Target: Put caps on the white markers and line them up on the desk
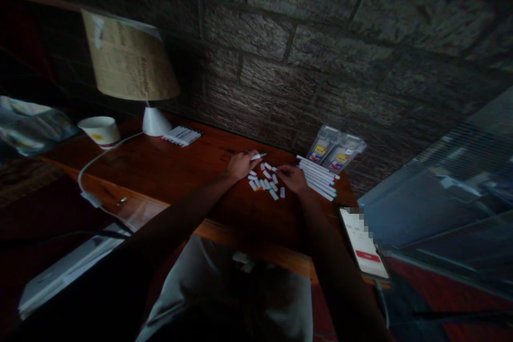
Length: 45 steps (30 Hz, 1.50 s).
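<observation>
My left hand (239, 165) is closed around a white marker (258, 156), whose pale tip points right. Across from it, my right hand (293, 178) has its thumb and fingers pinched at a small white marker cap (274, 169). Between and below the hands lies a loose cluster of white marker caps (267, 184) with coloured ends. A single cap (282, 192) stands a little apart, near my right wrist. Just right of my right hand, several white markers (318, 177) lie side by side in a slanted row.
Clear plastic cases (335, 148) stand by the brick wall. A lit phone (364, 243) rests at the wooden table's (160, 176) right edge. On the left are a lamp (132, 59), a paper cup (100, 131), a white cable (82, 171) and a flat set of markers (182, 135).
</observation>
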Each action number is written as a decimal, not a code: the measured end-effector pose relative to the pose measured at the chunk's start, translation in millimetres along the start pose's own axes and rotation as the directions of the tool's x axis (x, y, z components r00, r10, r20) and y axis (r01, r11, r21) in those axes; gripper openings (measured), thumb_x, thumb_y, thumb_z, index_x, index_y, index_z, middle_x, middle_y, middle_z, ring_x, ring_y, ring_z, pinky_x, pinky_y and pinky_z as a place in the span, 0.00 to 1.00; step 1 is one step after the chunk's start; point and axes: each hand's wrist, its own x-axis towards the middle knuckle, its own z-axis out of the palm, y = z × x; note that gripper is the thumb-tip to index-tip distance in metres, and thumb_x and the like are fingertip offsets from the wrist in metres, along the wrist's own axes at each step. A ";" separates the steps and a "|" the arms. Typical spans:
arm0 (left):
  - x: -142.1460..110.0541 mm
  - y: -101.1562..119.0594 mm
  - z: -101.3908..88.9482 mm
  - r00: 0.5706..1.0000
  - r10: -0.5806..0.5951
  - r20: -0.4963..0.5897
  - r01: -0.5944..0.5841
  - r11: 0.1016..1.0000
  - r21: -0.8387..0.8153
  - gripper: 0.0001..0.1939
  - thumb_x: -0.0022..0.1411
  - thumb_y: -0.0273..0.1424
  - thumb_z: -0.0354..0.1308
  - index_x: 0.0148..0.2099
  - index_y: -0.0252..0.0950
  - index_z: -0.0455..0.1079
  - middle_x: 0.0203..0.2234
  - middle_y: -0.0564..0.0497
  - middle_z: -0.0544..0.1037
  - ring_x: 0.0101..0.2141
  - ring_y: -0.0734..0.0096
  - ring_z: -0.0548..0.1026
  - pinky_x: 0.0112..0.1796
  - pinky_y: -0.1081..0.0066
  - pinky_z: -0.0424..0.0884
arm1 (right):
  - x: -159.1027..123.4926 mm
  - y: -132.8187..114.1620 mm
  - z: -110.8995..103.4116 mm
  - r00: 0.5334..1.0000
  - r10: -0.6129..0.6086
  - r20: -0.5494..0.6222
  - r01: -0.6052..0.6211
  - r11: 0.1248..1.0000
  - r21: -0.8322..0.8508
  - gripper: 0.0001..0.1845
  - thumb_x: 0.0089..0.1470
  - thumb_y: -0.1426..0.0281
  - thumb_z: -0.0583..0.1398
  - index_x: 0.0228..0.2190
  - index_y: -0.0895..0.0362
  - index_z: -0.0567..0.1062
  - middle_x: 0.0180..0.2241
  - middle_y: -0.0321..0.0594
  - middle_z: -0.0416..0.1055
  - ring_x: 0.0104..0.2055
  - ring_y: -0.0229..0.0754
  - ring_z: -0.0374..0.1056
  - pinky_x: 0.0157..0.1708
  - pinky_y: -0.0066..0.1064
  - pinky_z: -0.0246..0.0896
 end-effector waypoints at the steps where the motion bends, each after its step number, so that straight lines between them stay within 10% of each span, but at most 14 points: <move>1: 1.2 0.2 0.2 1.000 0.009 0.001 -0.009 1.000 0.001 0.13 0.69 0.41 0.54 0.48 0.41 0.73 0.38 0.47 0.81 0.38 0.62 0.78 0.40 0.69 0.69 | -0.2 0.9 -2.1 1.000 -0.004 0.010 0.004 1.000 -0.018 0.09 0.55 0.67 0.61 0.36 0.53 0.82 0.38 0.37 0.82 0.41 0.44 0.77 0.46 0.36 0.70; 14: 5.8 -6.0 -0.4 0.965 0.258 -0.047 -0.256 0.965 0.050 0.12 0.68 0.29 0.53 0.50 0.38 0.75 0.46 0.44 0.79 0.49 0.57 0.73 0.52 0.56 0.63 | 2.7 2.7 -2.8 0.996 -0.055 0.066 0.052 0.997 0.049 0.10 0.56 0.71 0.60 0.37 0.55 0.82 0.39 0.39 0.81 0.42 0.44 0.77 0.48 0.37 0.69; 21: 8.7 4.6 0.8 0.887 0.460 -0.049 -0.459 0.888 0.029 0.15 0.71 0.33 0.50 0.51 0.39 0.76 0.45 0.43 0.79 0.48 0.60 0.74 0.52 0.57 0.67 | 1.8 -11.3 5.3 0.972 -0.226 -0.069 0.236 0.917 0.322 0.27 0.46 0.62 0.70 0.49 0.55 0.76 0.47 0.44 0.78 0.51 0.45 0.74 0.55 0.39 0.65; 34: 10.5 12.3 10.9 0.753 0.615 -0.235 -0.622 0.781 0.051 0.12 0.71 0.30 0.51 0.49 0.38 0.75 0.47 0.44 0.79 0.56 0.63 0.72 0.58 0.54 0.68 | 5.5 -12.0 12.6 0.970 -0.215 -0.116 0.244 0.863 0.442 0.19 0.53 0.56 0.64 0.42 0.54 0.81 0.44 0.42 0.80 0.47 0.49 0.76 0.53 0.43 0.68; 41: 2.6 27.9 4.4 0.813 0.521 -0.261 -0.522 0.850 0.071 0.12 0.69 0.30 0.54 0.51 0.43 0.74 0.59 0.44 0.71 0.62 0.57 0.63 0.62 0.46 0.60 | 6.5 -16.1 12.2 0.980 -0.182 -0.086 0.199 0.812 0.549 0.22 0.53 0.51 0.63 0.41 0.54 0.80 0.44 0.42 0.80 0.47 0.47 0.75 0.54 0.42 0.66; 45: -7.1 30.5 3.2 0.893 0.337 -0.298 -0.349 0.937 0.011 0.15 0.67 0.33 0.55 0.55 0.40 0.72 0.47 0.42 0.77 0.50 0.56 0.73 0.54 0.54 0.68 | 5.5 -18.8 4.2 0.995 -0.089 -0.048 0.098 0.749 0.655 0.25 0.49 0.48 0.65 0.41 0.54 0.79 0.43 0.41 0.80 0.47 0.46 0.75 0.53 0.40 0.67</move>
